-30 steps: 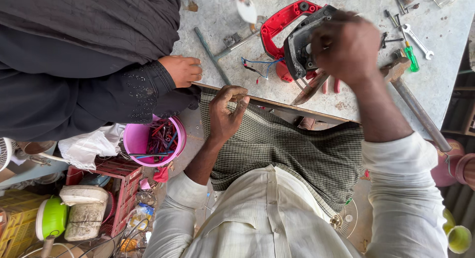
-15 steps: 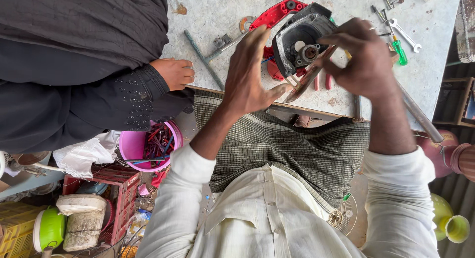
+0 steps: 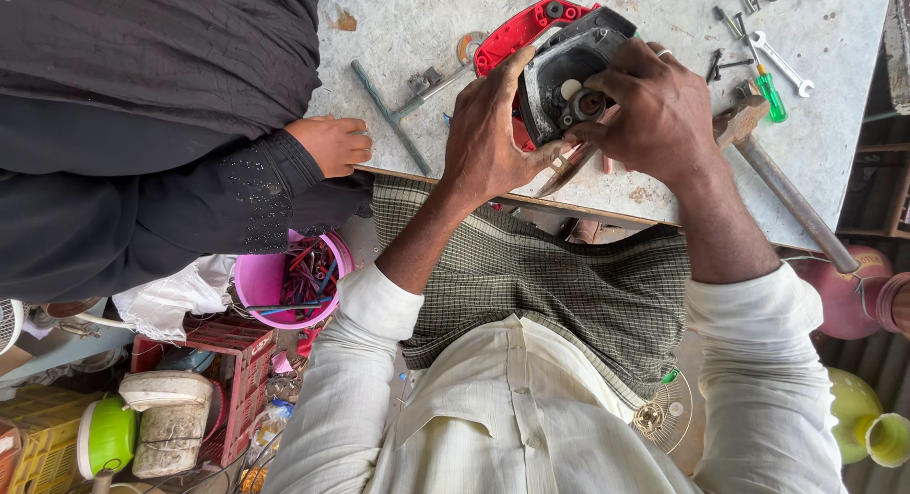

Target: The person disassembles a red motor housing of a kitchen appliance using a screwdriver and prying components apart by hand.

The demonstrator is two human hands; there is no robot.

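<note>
A power tool with a red handle and a dark grey housing [image 3: 569, 58] lies on the worn grey worktable [image 3: 398, 29]. My left hand [image 3: 493, 138] grips the housing's left side, thumb stretched up along it. My right hand [image 3: 654, 110] covers the right side, fingers pinching at the small round metal part [image 3: 590, 103] in the housing's open face. Pliers with a reddish grip [image 3: 569, 167] poke out under my hands.
Another person in black rests a hand [image 3: 332, 143] on the table edge at left. A T-shaped wrench [image 3: 389, 115], a green screwdriver [image 3: 770, 94], a spanner [image 3: 787, 65] and a hammer [image 3: 777, 181] lie on the table. A pink bucket of tools [image 3: 289, 281] stands below.
My left hand rose from the table edge onto the tool's housing. My right hand shifted from the housing's top to its open face. The view moved closer.
</note>
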